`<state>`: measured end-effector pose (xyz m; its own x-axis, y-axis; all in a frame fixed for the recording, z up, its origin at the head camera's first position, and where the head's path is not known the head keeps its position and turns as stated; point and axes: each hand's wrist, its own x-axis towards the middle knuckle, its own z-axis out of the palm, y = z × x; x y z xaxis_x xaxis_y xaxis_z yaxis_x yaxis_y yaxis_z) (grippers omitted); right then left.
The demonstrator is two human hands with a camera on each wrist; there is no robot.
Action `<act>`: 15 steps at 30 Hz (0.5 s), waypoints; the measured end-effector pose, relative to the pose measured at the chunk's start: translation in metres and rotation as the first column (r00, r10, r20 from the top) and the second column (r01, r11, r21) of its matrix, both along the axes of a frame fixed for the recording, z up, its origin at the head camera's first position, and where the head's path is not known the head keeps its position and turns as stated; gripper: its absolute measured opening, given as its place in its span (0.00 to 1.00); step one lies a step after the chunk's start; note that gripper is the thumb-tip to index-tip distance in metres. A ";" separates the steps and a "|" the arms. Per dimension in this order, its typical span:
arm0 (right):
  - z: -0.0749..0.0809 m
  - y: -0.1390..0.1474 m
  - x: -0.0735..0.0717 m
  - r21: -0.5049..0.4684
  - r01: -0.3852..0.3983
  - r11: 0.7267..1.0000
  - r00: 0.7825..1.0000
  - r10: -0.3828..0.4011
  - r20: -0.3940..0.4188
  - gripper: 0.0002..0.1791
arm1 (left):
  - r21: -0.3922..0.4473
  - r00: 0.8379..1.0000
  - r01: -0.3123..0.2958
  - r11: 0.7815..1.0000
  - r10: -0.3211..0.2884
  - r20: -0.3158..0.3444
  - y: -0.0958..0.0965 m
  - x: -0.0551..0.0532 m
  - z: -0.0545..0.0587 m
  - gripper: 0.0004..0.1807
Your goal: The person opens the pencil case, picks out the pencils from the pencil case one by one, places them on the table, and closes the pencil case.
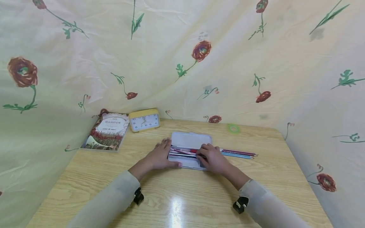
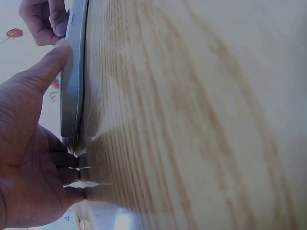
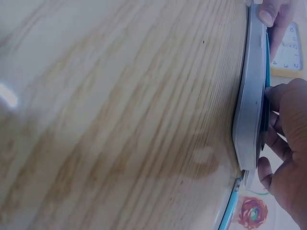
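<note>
Pale pencil case (image 1: 191, 139) lies open on the table (image 1: 159, 190), pencils (image 1: 179, 151) inside! Left hand (image 1: 160, 155) rests against it, fingers outstretched; right hand (image 1: 213, 159) pinches a dark pencil (image 3: 263, 136), coloured pencils (image 1: 238, 154) lying just beside.

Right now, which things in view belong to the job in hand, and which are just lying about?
In the job, it seems:
open pencil case, left hand touching it
pens or pencils inside, right hand at them
coloured pencils beside the case, probably

Just lying about:
yellow clock
book
green ring
</note>
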<state>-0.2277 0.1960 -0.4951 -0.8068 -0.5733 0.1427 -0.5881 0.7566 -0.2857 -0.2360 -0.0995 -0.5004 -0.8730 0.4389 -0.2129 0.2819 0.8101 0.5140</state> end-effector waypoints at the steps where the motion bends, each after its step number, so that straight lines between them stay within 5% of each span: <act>1: 0.000 -0.001 -0.001 -0.002 -0.004 1.000 1.000 0.004 -0.003 0.06 | 0.000 1.000 0.001 1.000 -0.001 -0.004 0.000 0.000 0.000 0.74; 15: -0.002 -0.030 -0.008 0.001 -0.044 0.999 0.996 0.044 -0.083 0.07 | 0.010 1.000 0.001 1.000 -0.001 -0.004 0.000 0.000 0.001 0.73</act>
<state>-0.2361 0.1660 -0.4969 -0.7661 -0.6080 0.2086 -0.6427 0.7293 -0.2347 -0.2361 -0.0997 -0.4990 -0.8734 0.4417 -0.2051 0.2847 0.8048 0.5209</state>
